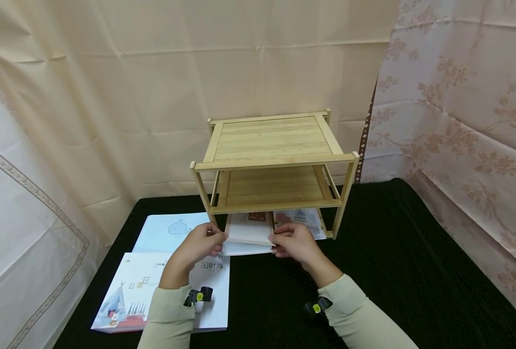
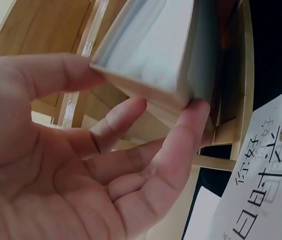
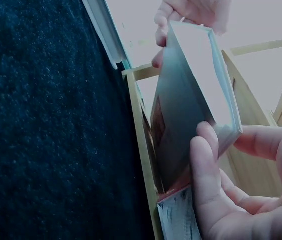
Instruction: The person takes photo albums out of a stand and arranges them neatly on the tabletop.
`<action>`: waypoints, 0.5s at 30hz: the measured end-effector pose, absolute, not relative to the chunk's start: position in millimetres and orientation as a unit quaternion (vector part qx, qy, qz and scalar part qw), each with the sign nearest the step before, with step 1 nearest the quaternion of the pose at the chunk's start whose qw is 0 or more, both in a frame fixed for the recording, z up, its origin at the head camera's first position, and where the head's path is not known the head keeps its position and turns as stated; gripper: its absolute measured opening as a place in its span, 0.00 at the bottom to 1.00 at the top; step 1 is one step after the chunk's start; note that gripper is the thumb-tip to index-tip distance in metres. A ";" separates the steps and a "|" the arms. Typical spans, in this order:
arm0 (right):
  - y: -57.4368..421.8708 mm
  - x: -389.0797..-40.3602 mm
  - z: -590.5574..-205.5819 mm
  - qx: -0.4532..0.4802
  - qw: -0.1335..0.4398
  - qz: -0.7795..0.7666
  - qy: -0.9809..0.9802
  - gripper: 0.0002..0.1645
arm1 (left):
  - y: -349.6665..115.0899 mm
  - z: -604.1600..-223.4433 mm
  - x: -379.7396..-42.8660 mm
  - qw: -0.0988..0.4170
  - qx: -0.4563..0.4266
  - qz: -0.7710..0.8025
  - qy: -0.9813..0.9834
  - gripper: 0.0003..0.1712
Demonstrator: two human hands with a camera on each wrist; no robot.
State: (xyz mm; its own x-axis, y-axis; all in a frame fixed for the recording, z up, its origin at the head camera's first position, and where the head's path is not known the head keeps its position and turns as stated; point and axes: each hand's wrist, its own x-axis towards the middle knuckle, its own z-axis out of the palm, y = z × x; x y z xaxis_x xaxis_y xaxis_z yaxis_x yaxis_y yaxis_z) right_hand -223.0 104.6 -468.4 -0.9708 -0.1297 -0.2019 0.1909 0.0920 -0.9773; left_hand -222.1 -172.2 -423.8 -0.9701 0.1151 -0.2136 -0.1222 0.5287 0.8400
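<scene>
A thick, light-coloured book (image 1: 250, 231) is held between both hands at the front of the wooden rack's bottom level. My left hand (image 1: 198, 244) pinches its near left corner, thumb on one cover and fingertips on the other. At the near right corner my right hand (image 1: 300, 245) grips the same book between thumb and fingers. The page block (image 2: 150, 45) faces the left wrist camera, and a dark reddish patch on the cover shows in the right wrist view. Beside it on the bottom level lies another book (image 1: 305, 220) with a printed picture, partly behind my right hand.
The two-tier wooden rack (image 1: 275, 138) stands at the back of the dark-cloth table (image 1: 393, 271). A large white illustrated book (image 1: 131, 276) lies at the left, partly under my left forearm, near a pale blue book (image 1: 157, 232) with a whale drawing. Curtains hang behind.
</scene>
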 end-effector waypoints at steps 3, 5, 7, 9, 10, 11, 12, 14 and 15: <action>105.2 -222.8 -467.2 0.021 0.127 -0.671 0.730 0.26 | -175.9 -424.2 -222.1 0.143 0.002 0.494 0.858 0.18; 105.5 -222.8 -466.6 0.024 0.131 -0.670 0.730 0.25 | -178.2 -424.2 -222.6 0.155 0.007 0.500 0.852 0.18; 105.7 -222.5 -466.0 0.025 0.132 -0.667 0.733 0.25 | -180.5 -424.0 -223.1 0.167 0.017 0.503 0.848 0.19; 105.9 -222.3 -465.9 0.025 0.133 -0.664 0.736 0.24 | -182.3 -423.2 -223.3 0.177 0.026 0.507 0.843 0.18; 105.9 -222.2 -466.1 0.025 0.133 -0.662 0.737 0.24 | -183.2 -422.9 -223.3 0.180 0.031 0.506 0.843 0.18; 105.8 -222.2 -466.3 0.024 0.133 -0.662 0.737 0.24 | -184.1 -422.7 -223.3 0.183 0.032 0.506 0.842 0.18; 105.7 -222.0 -466.6 0.022 0.133 -0.661 0.738 0.25 | -185.1 -422.3 -223.1 0.187 0.036 0.503 0.843 0.19; 105.4 -222.0 -467.9 0.021 0.134 -0.659 0.739 0.25 | -187.0 -422.1 -222.2 0.195 0.039 0.498 0.844 0.21; 105.0 -222.1 -468.8 0.021 0.136 -0.659 0.740 0.25 | -187.9 -422.1 -221.6 0.198 0.039 0.494 0.846 0.22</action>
State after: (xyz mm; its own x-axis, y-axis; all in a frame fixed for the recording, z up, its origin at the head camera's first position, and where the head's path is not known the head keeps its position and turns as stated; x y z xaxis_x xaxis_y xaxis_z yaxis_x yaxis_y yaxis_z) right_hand -222.1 105.0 -468.8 -0.9623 -0.1472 -0.2289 0.2104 0.1315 -0.9687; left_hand -221.6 -187.9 -422.1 -0.9181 0.2626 -0.2969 -0.1292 0.5097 0.8506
